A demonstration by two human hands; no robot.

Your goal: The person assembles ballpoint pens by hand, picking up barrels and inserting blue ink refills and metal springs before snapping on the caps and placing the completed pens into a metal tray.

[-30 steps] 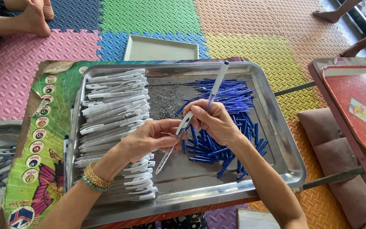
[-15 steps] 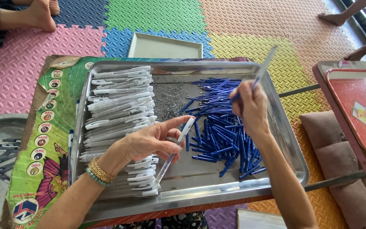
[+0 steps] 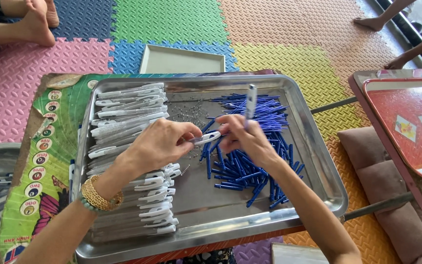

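A steel tray [image 3: 313,161] lies on a low table. White pen barrels [image 3: 123,117] are stacked along its left side. A heap of blue pen parts [image 3: 255,161] fills its right side. Small metal springs [image 3: 189,110] are scattered at the middle back. My left hand [image 3: 159,144] pinches a white pen piece [image 3: 206,138] over the tray's middle. My right hand [image 3: 245,139] meets that piece with its fingertips and also holds a grey-white pen barrel [image 3: 250,101] that stands upright above the blue heap.
A colourful printed mat [image 3: 45,161] covers the table's left. A pale flat tray [image 3: 181,59] lies beyond on foam floor tiles. A red tray [image 3: 406,122] sits on a stand at right, a cushion [image 3: 382,195] below it. Other people's feet [image 3: 35,19] are at the top corners.
My right hand swung out to the right with the barrel raised, then came back to the middle, where it now meets the left hand's white piece.
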